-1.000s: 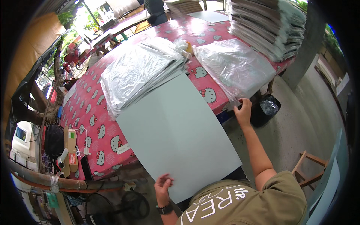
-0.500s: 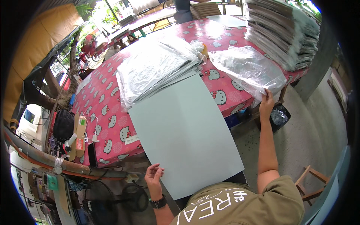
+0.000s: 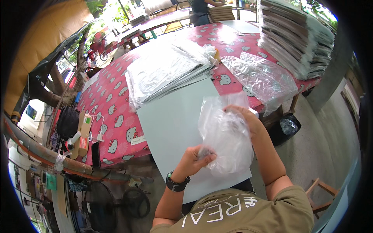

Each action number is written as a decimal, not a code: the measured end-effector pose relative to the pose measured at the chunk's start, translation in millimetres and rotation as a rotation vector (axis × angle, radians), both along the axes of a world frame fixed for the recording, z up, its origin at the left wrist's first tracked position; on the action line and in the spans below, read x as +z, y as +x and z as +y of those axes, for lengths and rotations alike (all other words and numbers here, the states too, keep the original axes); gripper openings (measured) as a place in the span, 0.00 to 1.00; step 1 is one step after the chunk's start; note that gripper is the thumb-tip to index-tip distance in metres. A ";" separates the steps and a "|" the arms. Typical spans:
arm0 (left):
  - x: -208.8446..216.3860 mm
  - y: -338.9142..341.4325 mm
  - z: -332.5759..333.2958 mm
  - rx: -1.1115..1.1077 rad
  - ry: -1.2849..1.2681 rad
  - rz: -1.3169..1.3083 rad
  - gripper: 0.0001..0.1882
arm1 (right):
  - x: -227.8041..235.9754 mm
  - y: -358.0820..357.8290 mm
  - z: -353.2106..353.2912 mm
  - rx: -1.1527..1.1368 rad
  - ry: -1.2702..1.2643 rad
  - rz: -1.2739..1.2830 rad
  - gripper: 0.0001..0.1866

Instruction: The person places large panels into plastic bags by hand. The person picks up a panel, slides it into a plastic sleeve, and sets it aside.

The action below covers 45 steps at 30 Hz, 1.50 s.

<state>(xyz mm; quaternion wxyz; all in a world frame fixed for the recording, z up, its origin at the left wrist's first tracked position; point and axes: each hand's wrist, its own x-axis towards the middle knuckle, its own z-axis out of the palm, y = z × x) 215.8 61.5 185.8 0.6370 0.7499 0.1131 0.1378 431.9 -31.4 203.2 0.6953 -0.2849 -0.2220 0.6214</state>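
A clear plastic bag (image 3: 229, 145), bunched and partly blurred, hangs between my hands above a large pale board (image 3: 167, 124). My left hand (image 3: 196, 159) pinches the bag's lower left edge. At its upper right, my right hand (image 3: 244, 116) is closed on the gathered film. The board reaches from the table's front edge to my body, its far end against a pile of plastic-wrapped sheets (image 3: 167, 70). More clear bags (image 3: 264, 77) lie flat on the table to the right.
The pink patterned tablecloth (image 3: 112, 116) covers the table. A tall stack of wrapped sheets (image 3: 287, 42) stands at the far right, and a black bin (image 3: 283, 130) below the edge. A phone (image 3: 95, 154) and small box lie at left. Another person (image 3: 199, 11) stands beyond the table.
My right hand has lifted a plastic bag off the pile at right and brought it over the board. My left hand has risen from the board's edge and taken hold of it.
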 end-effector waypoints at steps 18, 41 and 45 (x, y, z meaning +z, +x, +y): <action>-28.8 3.5 16.3 0.419 -0.477 -0.142 0.14 | -30.1 -88.7 30.5 -0.390 -0.124 -0.852 0.07; -49.4 -9.5 -14.4 0.378 -1.054 -0.583 0.11 | -53.5 -84.7 37.2 -0.245 -0.036 -0.597 0.10; -44.4 -20.2 -9.9 0.447 -0.974 -0.404 0.09 | -56.2 -85.1 32.6 -0.282 -0.008 -0.801 0.08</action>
